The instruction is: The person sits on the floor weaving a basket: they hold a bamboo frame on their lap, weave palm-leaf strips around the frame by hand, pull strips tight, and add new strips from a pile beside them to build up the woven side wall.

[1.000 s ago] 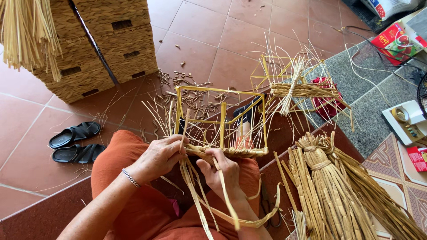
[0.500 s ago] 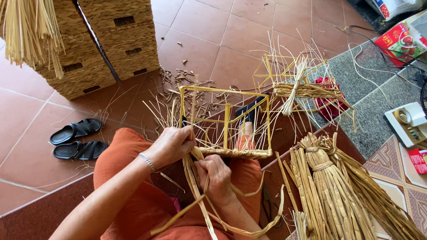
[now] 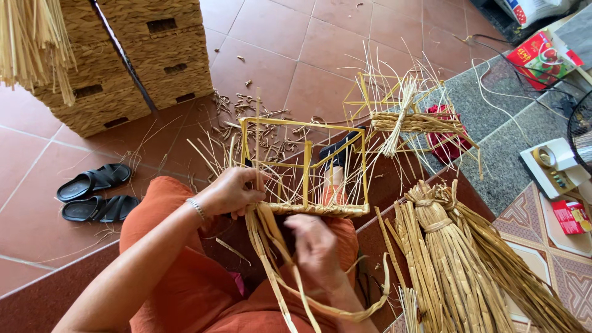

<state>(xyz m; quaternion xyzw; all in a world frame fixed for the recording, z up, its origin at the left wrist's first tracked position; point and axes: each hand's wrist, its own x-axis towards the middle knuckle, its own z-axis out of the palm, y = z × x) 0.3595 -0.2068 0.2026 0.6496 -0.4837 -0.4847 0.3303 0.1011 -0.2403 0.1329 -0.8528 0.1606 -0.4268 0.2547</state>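
Weaving the bottom row of a basket frame [image 3: 305, 166].
Left hand [image 3: 231, 192] grips the frame corner; right hand [image 3: 316, 246] pinches straw strands [image 3: 271, 259], which next need pulling tight.

Red carton [image 3: 544, 57]: rectangular, red with green and white print, floor's far right corner.
Small red box [image 3: 571, 216]: flat, rectangular, floor's right edge, nearer.

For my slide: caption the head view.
Both hands, left and right, weave straw strips onto a yellow frame.
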